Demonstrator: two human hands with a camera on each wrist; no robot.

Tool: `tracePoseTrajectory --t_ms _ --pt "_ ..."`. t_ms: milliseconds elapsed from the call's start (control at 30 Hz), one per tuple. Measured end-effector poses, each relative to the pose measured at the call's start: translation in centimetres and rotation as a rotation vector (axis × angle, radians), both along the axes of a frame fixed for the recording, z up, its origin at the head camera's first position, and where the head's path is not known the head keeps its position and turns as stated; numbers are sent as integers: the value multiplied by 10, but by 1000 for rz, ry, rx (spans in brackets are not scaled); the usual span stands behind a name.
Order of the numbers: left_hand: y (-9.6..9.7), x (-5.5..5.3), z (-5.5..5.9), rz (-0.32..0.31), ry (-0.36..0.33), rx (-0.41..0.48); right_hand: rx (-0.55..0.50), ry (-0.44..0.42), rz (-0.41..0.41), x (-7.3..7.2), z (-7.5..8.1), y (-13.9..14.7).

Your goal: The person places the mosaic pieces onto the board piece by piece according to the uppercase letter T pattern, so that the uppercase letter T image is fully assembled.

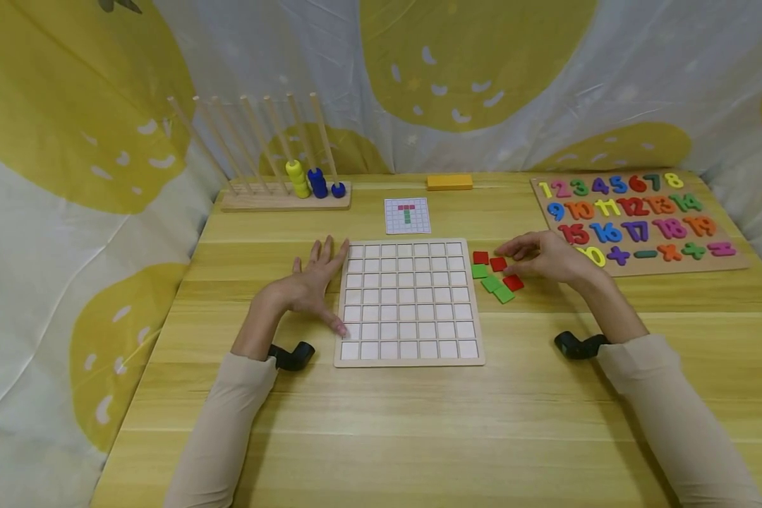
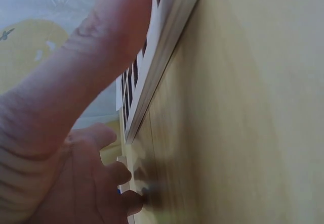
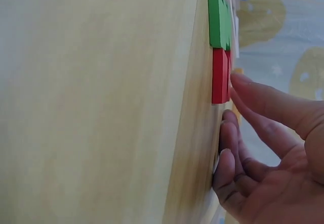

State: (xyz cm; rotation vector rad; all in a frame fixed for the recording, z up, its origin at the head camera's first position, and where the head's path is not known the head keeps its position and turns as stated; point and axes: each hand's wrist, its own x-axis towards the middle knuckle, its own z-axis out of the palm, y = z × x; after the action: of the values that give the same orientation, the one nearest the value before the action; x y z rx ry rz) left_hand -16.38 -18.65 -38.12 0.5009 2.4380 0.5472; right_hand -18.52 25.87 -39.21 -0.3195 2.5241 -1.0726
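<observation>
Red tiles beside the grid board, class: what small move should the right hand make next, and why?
Probably pinch the middle red tile: the right hand is right beside it with its fingers relaxed, the grid board shows no coloured tiles yet, and the pattern card shows a T with a reddish top bar.

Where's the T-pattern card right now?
Head view, upper middle: the T-pattern card lies on the table just past the far edge of the grid board, with the orange block behind it to the right.

A red tile is seen on a table. Beside it, a green tile and the right hand are shown.
</observation>
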Motion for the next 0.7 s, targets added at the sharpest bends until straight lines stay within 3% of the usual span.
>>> tracePoseTrajectory --t_ms 700 --pt "0 3 1 -21 3 -37 35 -21 -15 -9 -1 -4"
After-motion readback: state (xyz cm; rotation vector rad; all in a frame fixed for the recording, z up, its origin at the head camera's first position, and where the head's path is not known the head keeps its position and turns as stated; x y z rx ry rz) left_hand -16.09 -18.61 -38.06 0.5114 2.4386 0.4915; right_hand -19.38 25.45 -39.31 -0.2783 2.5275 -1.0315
